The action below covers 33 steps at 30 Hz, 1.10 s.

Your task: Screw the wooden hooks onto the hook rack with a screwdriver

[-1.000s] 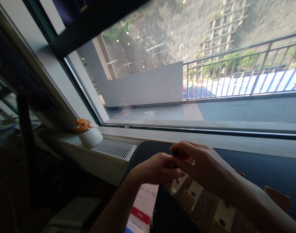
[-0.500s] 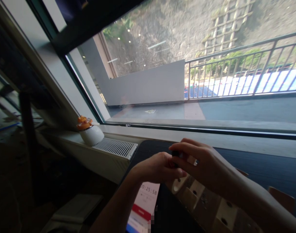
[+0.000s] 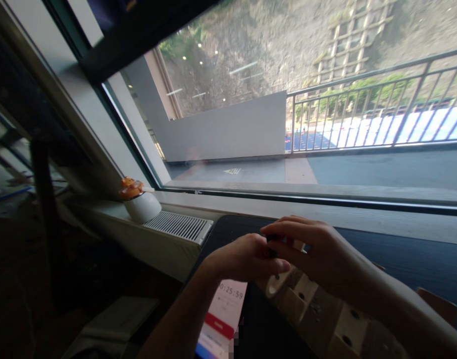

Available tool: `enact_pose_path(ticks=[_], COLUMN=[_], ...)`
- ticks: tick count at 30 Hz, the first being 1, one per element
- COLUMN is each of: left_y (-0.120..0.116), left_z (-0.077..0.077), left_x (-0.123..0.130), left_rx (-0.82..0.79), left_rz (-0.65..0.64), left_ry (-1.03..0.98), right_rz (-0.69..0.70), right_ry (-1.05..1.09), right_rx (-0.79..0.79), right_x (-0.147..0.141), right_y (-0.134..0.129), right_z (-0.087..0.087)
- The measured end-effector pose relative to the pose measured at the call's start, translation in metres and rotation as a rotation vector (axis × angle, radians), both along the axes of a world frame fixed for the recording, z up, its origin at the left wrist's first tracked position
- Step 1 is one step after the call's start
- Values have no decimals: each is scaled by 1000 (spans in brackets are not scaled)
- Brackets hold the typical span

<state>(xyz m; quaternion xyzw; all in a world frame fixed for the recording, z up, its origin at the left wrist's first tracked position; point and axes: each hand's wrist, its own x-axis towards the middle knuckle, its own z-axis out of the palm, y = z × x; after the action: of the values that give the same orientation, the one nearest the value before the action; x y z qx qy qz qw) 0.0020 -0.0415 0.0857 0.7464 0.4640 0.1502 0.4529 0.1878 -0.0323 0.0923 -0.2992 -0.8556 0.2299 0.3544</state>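
My left hand (image 3: 247,258) and my right hand (image 3: 307,242) meet above the dark table (image 3: 228,229). A small black piece (image 3: 273,239) is pinched between the fingers and thumb of my right hand. The fingers of my left hand curl around the lower end of the same piece, its thumb pointing right. Most of the piece is hidden by the fingers. Just below my hands lies a row of light wooden blocks with dark holes (image 3: 303,294), with small metal bits (image 3: 318,311) among them. My right forearm covers part of this row.
A phone (image 3: 224,304) showing a running timer lies beneath my left wrist. At the left, a white container with an orange top (image 3: 140,202) stands by a vent grille (image 3: 183,225). Brown cardboard (image 3: 438,306) is at the right. A large window is ahead.
My right hand has tilted slightly and its knuckles have shifted a little to the right, with the black piece turned a bit. My left hand has barely moved.
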Motion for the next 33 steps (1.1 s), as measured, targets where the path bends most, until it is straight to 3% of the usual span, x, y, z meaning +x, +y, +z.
enact_pose_path(ticks=[6,12,23,33], left_y=[2,1,4,0], left_z=[-3,-2,-10,-1], left_x=[-2,-2,-1,2], left_rx=[30,1,-22,-38], left_rz=[-11,-2,21,35], left_ry=[-25,-22,-52,-18], right_rz=[18,48,-151,-52], right_ry=[8,27,-27,31], right_rx=[72,10,7,-67], right_x=[-1,4,-1,5], right_y=[-3,0,1,3], right_z=[3,1,-2,-5])
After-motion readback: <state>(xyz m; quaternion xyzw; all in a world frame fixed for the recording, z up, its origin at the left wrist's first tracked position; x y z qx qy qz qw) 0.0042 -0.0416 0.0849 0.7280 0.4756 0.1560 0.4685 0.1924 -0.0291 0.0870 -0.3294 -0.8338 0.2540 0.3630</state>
